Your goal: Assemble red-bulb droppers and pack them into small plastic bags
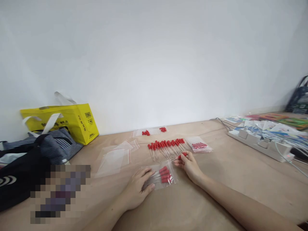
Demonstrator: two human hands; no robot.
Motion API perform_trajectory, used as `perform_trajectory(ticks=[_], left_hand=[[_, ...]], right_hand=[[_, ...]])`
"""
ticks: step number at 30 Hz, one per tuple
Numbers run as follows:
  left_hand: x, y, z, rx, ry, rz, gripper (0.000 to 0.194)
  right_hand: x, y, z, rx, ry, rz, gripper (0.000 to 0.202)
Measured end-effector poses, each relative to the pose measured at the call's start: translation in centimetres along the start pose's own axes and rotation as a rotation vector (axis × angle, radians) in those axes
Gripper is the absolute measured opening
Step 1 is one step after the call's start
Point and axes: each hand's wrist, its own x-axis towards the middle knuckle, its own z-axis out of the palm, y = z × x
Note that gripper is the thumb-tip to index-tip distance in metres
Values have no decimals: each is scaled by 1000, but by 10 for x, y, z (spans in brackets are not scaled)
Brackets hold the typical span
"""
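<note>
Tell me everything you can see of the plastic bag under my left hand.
The bag is clear, thin-looking plastic, lying flat on the table with glare near its right edge. Several red-ended pieces are inside, side by side, red ends toward the right and pale stems toward the left hand, which rests on its left end. The right hand holds another red-ended piece by the upper right corner; whether they touch is unclear.

A plain white wall [154, 64] rises behind the wooden-toned bench [216, 199], meeting its far edge. Soft, even light brightens the middle of the wall, which dims to grey toward the right.
</note>
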Motion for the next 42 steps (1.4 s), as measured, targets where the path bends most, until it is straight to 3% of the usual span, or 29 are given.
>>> perform_trajectory(ticks=[5, 13, 17, 22, 27, 29, 33, 38, 42], left_hand=[[0, 3, -1, -2, -17, -31, 43], [0, 6, -5, -40, -2, -31, 46], [-1, 5, -5, -34, -16, -37, 45], [-1, 5, -5, -22, -37, -64, 45], [0, 5, -6, -21, -47, -57, 45], [-1, 5, -6, -22, -36, -48, 44], [-1, 6, -5, -24, -37, -65, 44], [-1, 2, -4, -49, -74, -84, 44], [-3, -5, -9, -62, -139, -27, 45]], right_hand=[[-6, -2, 2, -173, -223, -4, 46], [11, -5, -1, -375, -528, 93, 40], [16, 1, 5, -398, -602, 93, 38], [12, 3, 12, -443, -528, 70, 35], [5, -4, 10, -394, -752, 56, 32], [6, -3, 10, -446, -692, 69, 28], [10, 8, 13, -516, -430, 28, 20], [16, 6, 4, -602, -519, 41, 23], [14, -11, -16, -727, -480, -170, 25]])
